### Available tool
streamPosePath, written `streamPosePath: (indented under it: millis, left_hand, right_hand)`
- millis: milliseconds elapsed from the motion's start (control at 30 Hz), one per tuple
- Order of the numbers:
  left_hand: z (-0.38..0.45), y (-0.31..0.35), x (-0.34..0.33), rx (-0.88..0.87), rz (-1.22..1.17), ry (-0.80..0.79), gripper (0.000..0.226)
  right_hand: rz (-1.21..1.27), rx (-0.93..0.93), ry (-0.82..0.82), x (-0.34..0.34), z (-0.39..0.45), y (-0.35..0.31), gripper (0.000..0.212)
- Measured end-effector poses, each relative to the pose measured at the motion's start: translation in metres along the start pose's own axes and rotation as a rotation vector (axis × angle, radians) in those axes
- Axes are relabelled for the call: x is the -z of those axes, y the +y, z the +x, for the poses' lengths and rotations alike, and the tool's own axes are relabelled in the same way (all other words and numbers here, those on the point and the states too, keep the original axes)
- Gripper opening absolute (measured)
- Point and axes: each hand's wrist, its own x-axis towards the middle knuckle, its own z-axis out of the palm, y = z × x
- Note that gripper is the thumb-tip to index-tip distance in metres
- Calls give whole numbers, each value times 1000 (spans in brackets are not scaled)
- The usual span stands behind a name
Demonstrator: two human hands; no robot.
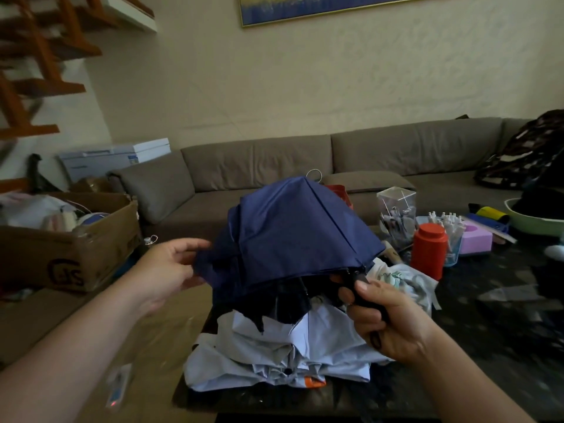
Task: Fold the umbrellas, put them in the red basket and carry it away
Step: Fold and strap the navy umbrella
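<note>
1. Centrally, a navy blue umbrella is held above the dark counter, its canopy half collapsed and drooping, the tip pointing away toward the grey sofa.
2. Its black handle is gripped by the right hand, whose fingers are clenched round it with the thumb laid on top.
3. The canopy's left edge is pinched by the left hand between thumb and fingertips; the other fingers are loosely curled.
4. Under the umbrella, a pale blue umbrella is seen lying crumpled on the counter's near edge, with a white printed cloth just behind it.
5. A red object, largely hidden behind the navy canopy, is seen at the counter's far side; whether it is the basket cannot be told.
6. To the right on the counter, a red canister, a clear box of pens and a pink tissue box are set near one another.
7. At the left, a cardboard box filled with things is placed beside the sofa.
</note>
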Motion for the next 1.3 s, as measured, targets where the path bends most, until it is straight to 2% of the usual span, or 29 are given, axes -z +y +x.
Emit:
streamPosePath:
  millis: [67, 100, 133, 167, 233, 300, 333, 400, 500, 567, 733, 867, 1000, 1100, 1167, 1233, 1300]
  left_hand:
    - [-9, 14, 2, -101, 69, 226, 74]
    - [-18, 25, 0, -220, 94, 363, 73]
    - [-28, 37, -6, -353, 112, 435, 67]
    - [-38, 49, -16, -475, 126, 423, 61]
    - [-57, 66, -45, -631, 152, 204, 53]
    - [-62, 64, -78, -600, 170, -35, 52]
    - [-60, 60, -95, -540, 203, -91, 65]
    - [-48, 48, -123, -358, 244, -147, 97]
    - [-26, 33, -143, -151, -14, -169, 125]
    - [-15, 26, -150, -127, -153, -139, 135]
    - [-17, 13, -154, -254, -203, 82, 119]
    - [-16, 7, -150, -263, -230, 182, 106]
    - [-11, -2, -142, -259, -241, 199, 100]
    - [-9, -4, -134, -297, -244, 211, 95]
    - [-6, -8, -126, -337, -177, 251, 95]
    - [-4, -13, -117, -387, -50, 281, 98]
    - [-4, -20, -111, -445, 74, 288, 99]
  right_hand:
    - [-54, 37, 3, -4, 3, 3, 80]
    - [-95, 61, 13, -5, 6, 6, 75]
    - [-146, 88, 28, -7, 8, 8, 67]
    - [-204, 116, 49, -9, 12, 12, 56]
    - [-300, 161, 101, -17, 16, 19, 39]
    - [-320, 204, 160, -23, 21, 26, 31]
    - [-322, 227, 188, -26, 23, 29, 28]
    - [-324, 262, 211, -33, 25, 35, 20]
    - [-327, 268, 191, -39, 29, 46, 25]
    - [-324, 244, 144, -41, 29, 51, 31]
    - [-265, 141, 9, -41, 32, 58, 34]
    - [-340, 94, 89, -40, 37, 65, 39]
    - [-392, 90, 146, -45, 42, 73, 30]
    - [-656, 67, 229, -43, 43, 68, 29]
    - [-1058, 80, 339, -35, 40, 54, 32]
    - [-1388, 150, 477, -22, 35, 38, 47]
    - [-1421, 278, 563, -18, 29, 27, 54]
